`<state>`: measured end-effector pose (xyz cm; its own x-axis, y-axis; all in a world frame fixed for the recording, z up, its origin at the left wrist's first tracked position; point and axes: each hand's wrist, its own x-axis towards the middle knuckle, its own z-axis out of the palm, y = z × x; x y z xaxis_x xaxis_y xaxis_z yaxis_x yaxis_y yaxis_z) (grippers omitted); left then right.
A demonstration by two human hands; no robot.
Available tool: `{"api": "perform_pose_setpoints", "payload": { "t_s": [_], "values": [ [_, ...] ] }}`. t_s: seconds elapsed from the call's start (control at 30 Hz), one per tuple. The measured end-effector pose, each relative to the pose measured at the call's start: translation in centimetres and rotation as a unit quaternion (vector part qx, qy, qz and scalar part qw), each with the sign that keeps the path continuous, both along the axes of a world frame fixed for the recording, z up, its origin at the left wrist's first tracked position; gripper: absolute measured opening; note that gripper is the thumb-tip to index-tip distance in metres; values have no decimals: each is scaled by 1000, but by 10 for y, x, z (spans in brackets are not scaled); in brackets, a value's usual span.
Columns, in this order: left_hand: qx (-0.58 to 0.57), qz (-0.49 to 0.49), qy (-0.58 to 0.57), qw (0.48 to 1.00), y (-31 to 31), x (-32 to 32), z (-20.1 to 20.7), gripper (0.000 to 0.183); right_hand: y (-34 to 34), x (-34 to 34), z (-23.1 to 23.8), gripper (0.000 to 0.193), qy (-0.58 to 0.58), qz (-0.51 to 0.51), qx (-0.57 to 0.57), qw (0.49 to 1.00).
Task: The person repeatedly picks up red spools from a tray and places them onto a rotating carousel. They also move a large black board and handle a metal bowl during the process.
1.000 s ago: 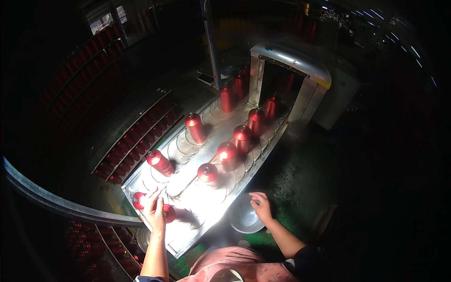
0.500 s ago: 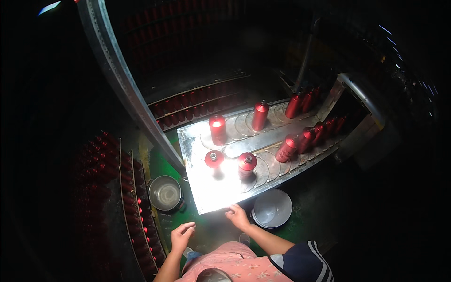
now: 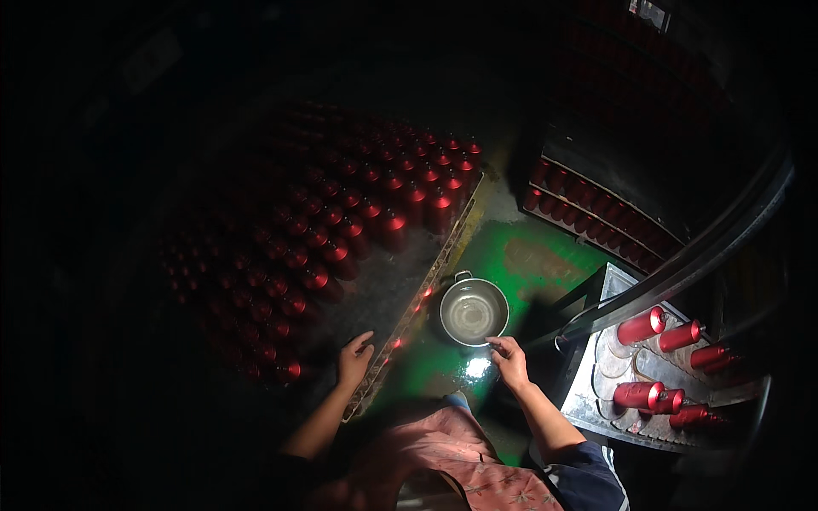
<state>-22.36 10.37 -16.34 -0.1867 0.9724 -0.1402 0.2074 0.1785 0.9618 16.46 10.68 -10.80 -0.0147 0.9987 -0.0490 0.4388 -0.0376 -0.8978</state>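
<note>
My left hand (image 3: 353,363) hangs over the near end of a dark surface, empty, its fingers slightly curled and apart. On that surface stand rows of red metal bottles (image 3: 316,275) with shoulders tapering to narrow necks. My right hand (image 3: 510,361) is also empty, with thumb and fingers loosely bent and apart. Its fingertips overlap the near rim of a round metal pot (image 3: 474,312); whether they touch it I cannot tell. The pot has a loop handle on its far side and looks to hold some liquid.
To the right, a metal conveyor table (image 3: 588,375) carries several red bottles (image 3: 641,325). A curved metal post (image 3: 724,243) rises beside it. A rack (image 3: 609,213) with more red bottles stands at the back right. The floor (image 3: 503,264) is green and worn. Much of the surroundings is dark.
The view has swung left, so the conveyor table now lies at the right and the standing bottles fill the left. My right hand has left the table edge and is now near the pot.
</note>
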Motion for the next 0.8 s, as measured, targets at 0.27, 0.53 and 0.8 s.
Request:
{"api": "perform_pose_setpoints", "payload": {
  "t_s": [0.27, 0.53, 0.8],
  "values": [
    [95, -51, 207, 972, 230, 5, 30, 54, 307, -91, 8, 56, -171, 76, 131, 973],
    [102, -56, 315, 942, 407, 39, 2, 59, 492, -140, -44, 70, -281, 125, 145, 940],
    [154, -31, 365, 918, 427, 53, -15, 51, 516, -136, -59, 61, -255, 70, 221, 939]
  ]
}}
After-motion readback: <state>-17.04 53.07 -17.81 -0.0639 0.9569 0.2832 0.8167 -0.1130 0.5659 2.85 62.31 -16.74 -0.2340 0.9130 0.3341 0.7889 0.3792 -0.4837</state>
